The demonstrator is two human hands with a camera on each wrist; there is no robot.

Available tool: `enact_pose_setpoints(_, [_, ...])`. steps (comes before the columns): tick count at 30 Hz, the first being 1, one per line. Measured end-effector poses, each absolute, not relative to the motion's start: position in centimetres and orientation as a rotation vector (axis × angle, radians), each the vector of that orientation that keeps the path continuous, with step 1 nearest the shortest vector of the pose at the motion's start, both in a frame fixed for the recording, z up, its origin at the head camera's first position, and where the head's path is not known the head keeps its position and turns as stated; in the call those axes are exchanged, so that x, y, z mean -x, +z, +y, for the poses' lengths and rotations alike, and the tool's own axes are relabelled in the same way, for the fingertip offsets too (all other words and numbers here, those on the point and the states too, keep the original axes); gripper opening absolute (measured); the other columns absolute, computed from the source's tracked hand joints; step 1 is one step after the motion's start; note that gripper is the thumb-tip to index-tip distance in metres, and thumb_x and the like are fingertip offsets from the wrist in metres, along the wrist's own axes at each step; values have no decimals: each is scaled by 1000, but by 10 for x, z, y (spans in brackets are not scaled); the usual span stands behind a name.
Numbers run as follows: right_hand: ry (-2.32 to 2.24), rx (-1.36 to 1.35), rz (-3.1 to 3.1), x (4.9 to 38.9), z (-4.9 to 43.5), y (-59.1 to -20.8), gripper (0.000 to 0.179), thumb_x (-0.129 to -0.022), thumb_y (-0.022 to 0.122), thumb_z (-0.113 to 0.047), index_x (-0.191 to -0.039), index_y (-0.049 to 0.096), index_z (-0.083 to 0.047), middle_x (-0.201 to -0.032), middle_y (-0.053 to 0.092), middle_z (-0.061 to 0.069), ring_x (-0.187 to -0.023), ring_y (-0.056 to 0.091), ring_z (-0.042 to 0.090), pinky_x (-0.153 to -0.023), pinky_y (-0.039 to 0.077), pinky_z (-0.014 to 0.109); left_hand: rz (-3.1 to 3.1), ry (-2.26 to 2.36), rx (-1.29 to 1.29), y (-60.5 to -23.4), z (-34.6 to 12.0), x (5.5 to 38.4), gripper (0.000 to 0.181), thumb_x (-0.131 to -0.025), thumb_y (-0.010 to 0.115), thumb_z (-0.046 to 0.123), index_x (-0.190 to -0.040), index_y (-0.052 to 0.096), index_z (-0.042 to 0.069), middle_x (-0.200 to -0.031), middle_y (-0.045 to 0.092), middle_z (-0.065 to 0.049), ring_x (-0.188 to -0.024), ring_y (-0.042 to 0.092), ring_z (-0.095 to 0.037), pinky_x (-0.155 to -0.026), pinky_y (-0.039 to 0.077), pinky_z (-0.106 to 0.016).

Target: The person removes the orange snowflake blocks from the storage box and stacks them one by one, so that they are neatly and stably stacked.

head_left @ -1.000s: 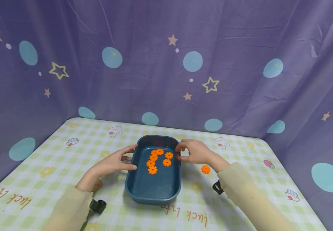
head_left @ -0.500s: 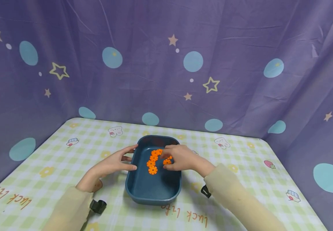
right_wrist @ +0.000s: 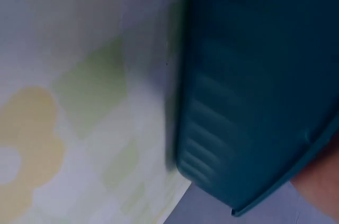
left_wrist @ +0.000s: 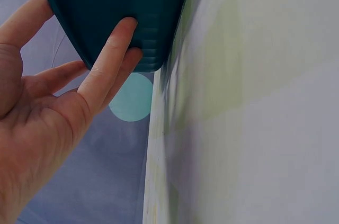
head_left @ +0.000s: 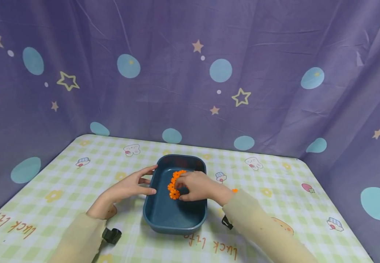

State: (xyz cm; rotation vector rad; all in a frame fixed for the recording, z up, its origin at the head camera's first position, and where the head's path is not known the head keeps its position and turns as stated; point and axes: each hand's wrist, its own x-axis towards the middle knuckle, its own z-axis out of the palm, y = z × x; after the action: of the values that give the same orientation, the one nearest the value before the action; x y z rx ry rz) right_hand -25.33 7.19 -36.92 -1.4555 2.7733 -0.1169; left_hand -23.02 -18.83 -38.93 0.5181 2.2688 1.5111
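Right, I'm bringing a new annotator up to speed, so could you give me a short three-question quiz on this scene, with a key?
1. Which one reaches into the blue bin: A) left hand, B) right hand?
2. True or false: every visible orange piece is inside the bin.
3. Fill in: in the left wrist view, the left hand touches the bin's ____ wall.

Key: 1. B. 2. False; one orange piece shows outside, partly behind the right sleeve. 3. Outer.

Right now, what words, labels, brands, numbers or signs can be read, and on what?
"Luck life": upside down on the checked tablecloth, near the plastic tray.
"Luck life": upside down again, at the cloth's left side; last letter unclear.
No other readable text shows.
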Motion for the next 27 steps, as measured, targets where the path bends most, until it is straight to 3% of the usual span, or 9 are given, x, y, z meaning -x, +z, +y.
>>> enact_pose_setpoints(11, [-57, 1347, 2746, 251, 61, -372, 35, -77, 70, -40, -108, 63, -24, -99, 60, -11, -86, 57, 4, -76, 48, 23, 2267, 1509, -513, -388, -187, 231, 81, -82, 69, 21, -146, 19, 21, -146, 21, -18, -125, 35, -41, -82, 50, -37])
enact_pose_setpoints(19, [32, 1330, 2753, 252, 55, -377, 39, -77, 69, -43, -113, 63, -30, -115, 60, -7, -96, 58, 10, -84, 48, 31, 2279, 1498, -527, -389, -188, 230, 82, -81, 69, 23, -146, 19, 21, -146, 22, -18, -125, 36, -41, -82, 50, -37])
enact_pose_setpoints(27, [45, 1298, 2745, 253, 51, -379, 43, -76, 71, -44, -115, 62, -29, -119, 59, -5, -105, 56, 12, -88, 47, 33, 2270, 1504, -526, -389, -188, 230, 82, -81, 69, 23, -146, 19, 22, -146, 20, -18, -125, 35, -41, -82, 50, -37])
